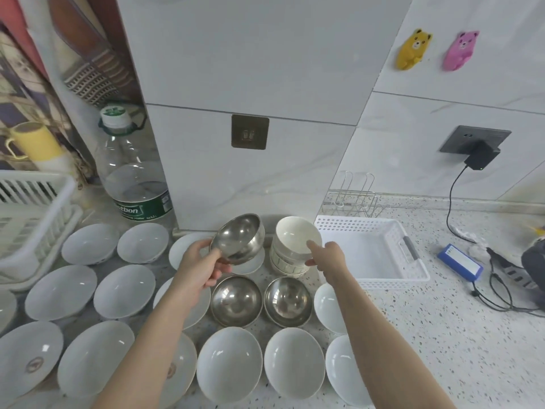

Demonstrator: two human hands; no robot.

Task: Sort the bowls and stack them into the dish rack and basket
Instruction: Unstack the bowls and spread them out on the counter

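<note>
White shallow bowls (230, 361) are lying nearest, in front of the white basket (374, 252). Left hand (200, 267) is gripping a steel bowl (239, 239) left of the basket; right hand (327, 253) is pinching the top ceramic bowl (296, 234) of a stack beside it.

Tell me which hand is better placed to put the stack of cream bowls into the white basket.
The right hand, probably. It already grips the stack of cream bowls, and the white basket lies just to its right. The left hand is busy holding a steel bowl.
</note>
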